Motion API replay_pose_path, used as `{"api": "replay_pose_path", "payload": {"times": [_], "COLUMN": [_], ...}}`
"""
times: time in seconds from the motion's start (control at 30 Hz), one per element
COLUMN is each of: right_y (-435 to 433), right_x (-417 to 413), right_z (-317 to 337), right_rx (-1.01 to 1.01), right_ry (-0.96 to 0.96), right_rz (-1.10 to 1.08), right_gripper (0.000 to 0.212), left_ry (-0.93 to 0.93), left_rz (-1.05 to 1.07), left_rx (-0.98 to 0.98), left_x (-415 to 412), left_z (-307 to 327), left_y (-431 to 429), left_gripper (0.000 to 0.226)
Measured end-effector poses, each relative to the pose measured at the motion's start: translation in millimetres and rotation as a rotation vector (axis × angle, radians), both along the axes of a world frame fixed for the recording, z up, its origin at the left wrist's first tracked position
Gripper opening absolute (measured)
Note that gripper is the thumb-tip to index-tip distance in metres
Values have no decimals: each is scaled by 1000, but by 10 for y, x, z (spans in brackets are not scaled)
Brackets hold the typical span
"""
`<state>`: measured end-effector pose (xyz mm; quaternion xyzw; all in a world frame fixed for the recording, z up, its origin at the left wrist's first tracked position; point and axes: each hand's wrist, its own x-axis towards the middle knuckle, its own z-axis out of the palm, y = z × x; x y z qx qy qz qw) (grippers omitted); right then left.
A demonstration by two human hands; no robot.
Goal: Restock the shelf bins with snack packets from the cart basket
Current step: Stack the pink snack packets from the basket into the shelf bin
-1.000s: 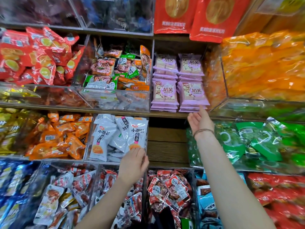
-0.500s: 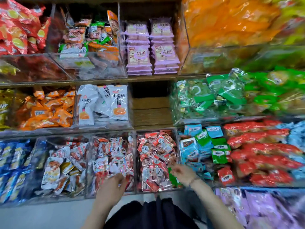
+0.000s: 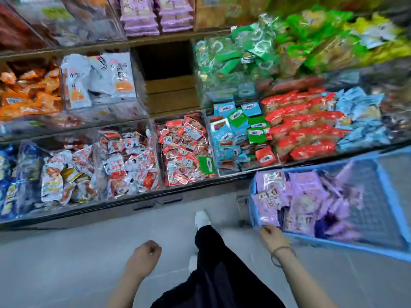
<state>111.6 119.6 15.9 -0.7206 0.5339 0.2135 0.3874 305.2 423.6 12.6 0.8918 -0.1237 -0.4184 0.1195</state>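
Observation:
A blue cart basket stands at the right, holding several purple snack packets. My right hand is at the basket's near left corner, fingers curled by the rim and the nearest packets; blur hides whether it grips anything. My left hand hangs over the floor with its fingers curled in and nothing in it. Stacks of the same purple packets sit on the shelf at the top of the view.
Clear shelf bins hold red-and-white packets, red packets, blue and green packets and green bags. A bare wooden gap lies between bins. My dark-trousered leg and white shoe stand on the grey floor.
My view has swung down and to the right, bringing the basket into sight. Both hands have dropped from the shelf bins; the right one has gone to the basket's corner.

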Motion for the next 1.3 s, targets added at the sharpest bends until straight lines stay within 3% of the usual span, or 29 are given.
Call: {"api": "replay_pose_path", "payload": {"times": [0.27, 0.47, 0.57, 0.77, 0.8, 0.9, 1.0, 1.1, 1.2, 1.3], "right_y": [-557, -1509, -1989, -2523, -2546, -2521, -2429, -2333, -2304, -2335], "right_x": [-773, -1227, -1383, -1237, -1170, -989, -881, -845, -855, -923], "right_z": [75, 66, -54, -512, -592, -833, -1052, -1166, -1221, -1191], "right_rx": [-45, -75, -43, 9, 16, 52, 70, 35, 0, 29], "right_ry": [-96, -72, -46, -16, -27, -51, -109, -141, -153, -224], "right_rz": [-349, -416, -363, -48, -24, 26, -102, -274, -261, -208], "right_gripper": [23, 26, 30, 11, 10, 34, 43, 45, 51, 51], "left_ry": [116, 102, 84, -56, -104, -207, -270, -311, -304, -250], "left_rz": [66, -21, 36, 47, 53, -33, -147, -166, -212, -165], "left_rx": [-174, -226, -215, -201, -189, -105, 11, 109, 167, 41], "left_x": [-725, -1197, -1409, -1441, -1424, -1421, -1435, -1447, -1419, -1404], "left_z": [76, 55, -10, -352, -415, -591, -730, -799, -838, -839], "left_y": [-855, -2071, -2662, -3500, -3587, -3763, -3830, -3825, -3743, -3622], "left_gripper": [18, 16, 4, 44, 48, 59, 63, 57, 44, 36]}}
